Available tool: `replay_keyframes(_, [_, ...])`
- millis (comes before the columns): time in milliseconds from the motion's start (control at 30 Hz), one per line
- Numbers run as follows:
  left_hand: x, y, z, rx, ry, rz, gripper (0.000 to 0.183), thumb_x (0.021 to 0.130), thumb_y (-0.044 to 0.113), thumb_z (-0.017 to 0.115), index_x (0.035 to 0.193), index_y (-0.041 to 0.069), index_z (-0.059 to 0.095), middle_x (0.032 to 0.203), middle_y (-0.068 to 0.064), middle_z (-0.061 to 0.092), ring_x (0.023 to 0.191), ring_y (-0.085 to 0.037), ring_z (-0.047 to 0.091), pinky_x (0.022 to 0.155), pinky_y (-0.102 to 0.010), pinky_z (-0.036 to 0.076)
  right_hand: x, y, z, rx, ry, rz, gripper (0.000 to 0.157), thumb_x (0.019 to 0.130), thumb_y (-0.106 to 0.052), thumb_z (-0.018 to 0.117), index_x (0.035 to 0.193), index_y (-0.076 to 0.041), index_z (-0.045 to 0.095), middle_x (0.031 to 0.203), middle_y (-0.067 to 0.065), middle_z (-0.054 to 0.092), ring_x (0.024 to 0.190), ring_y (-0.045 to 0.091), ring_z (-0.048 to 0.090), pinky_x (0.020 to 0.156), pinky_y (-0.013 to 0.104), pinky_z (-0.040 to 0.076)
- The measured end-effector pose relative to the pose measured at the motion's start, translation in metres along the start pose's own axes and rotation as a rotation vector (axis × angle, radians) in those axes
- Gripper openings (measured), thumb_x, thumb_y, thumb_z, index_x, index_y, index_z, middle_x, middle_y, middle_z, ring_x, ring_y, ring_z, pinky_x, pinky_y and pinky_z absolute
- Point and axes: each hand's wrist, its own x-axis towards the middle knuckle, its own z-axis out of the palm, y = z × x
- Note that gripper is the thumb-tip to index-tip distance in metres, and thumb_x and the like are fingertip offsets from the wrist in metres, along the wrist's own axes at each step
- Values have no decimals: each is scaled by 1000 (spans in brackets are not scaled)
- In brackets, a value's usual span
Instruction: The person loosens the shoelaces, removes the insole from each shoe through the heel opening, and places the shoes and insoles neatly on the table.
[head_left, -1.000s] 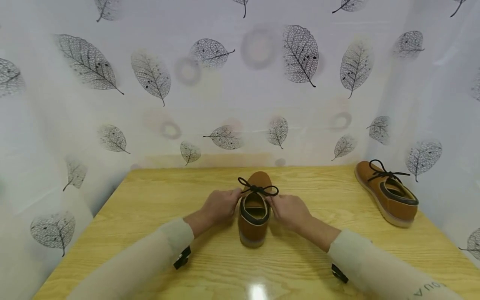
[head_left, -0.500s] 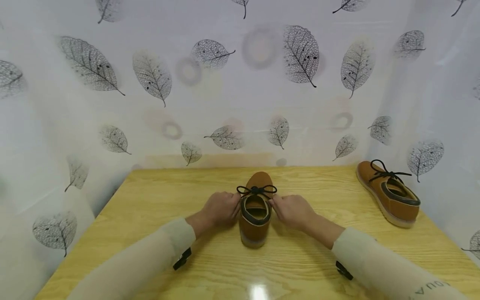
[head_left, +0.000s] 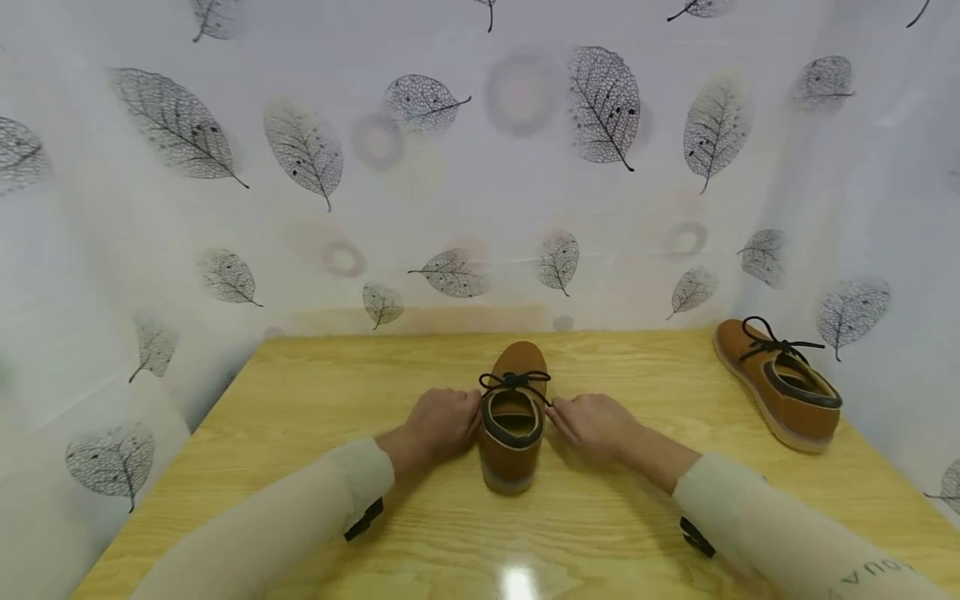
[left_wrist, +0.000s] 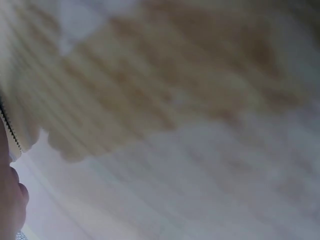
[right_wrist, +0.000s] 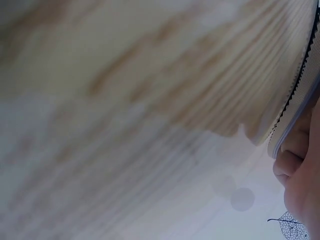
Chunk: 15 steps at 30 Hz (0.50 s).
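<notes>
A brown leather shoe (head_left: 512,457) stands in the middle of the table, its toe pointing away from me. Its black shoelace (head_left: 513,381) is tied in a bow across the front of the opening. On the shoe's left side, my left hand (head_left: 442,423) pinches one lace end, mostly hidden by the fingers. My right hand (head_left: 595,427) pinches the other end, drawn out to the right. Both wrist views are blurred; curled fingers of the left hand (left_wrist: 15,202) and right hand (right_wrist: 295,165) show beside the shoe's stitched sole edge (right_wrist: 296,95).
A matching brown shoe (head_left: 783,387) with a tied black lace stands at the table's right back. Behind the wooden table (head_left: 315,367) hangs a white curtain (head_left: 465,200) printed with leaves. Light glares off the tabletop near the front.
My right hand has moved a little to the right, away from the shoe. The bow's loops have become smaller and flatter. The left hand and both shoes have barely shifted.
</notes>
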Motion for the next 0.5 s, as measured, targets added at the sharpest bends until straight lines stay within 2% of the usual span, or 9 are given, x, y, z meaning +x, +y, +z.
replay_keyframes(300, [-3, 0, 5, -12, -111, -9, 26, 97, 28, 55, 76, 13, 53, 55, 1, 50, 44, -17, 50, 40, -36, 41, 3, -5, 1, 3, -109, -11, 27, 104, -21, 45, 79, -13, 52, 61, 0, 50, 54, 20, 58, 52, 40, 49])
replay_keyframes(500, [-4, -1, 9, -22, -204, 44, 26, 97, 29, 54, 75, 14, 53, 54, -1, 53, 46, -21, 55, 44, -39, 45, 1, -5, 0, -2, -188, -64, 24, 100, -22, 48, 78, -15, 55, 62, 1, 56, 58, 23, 63, 56, 42, 52])
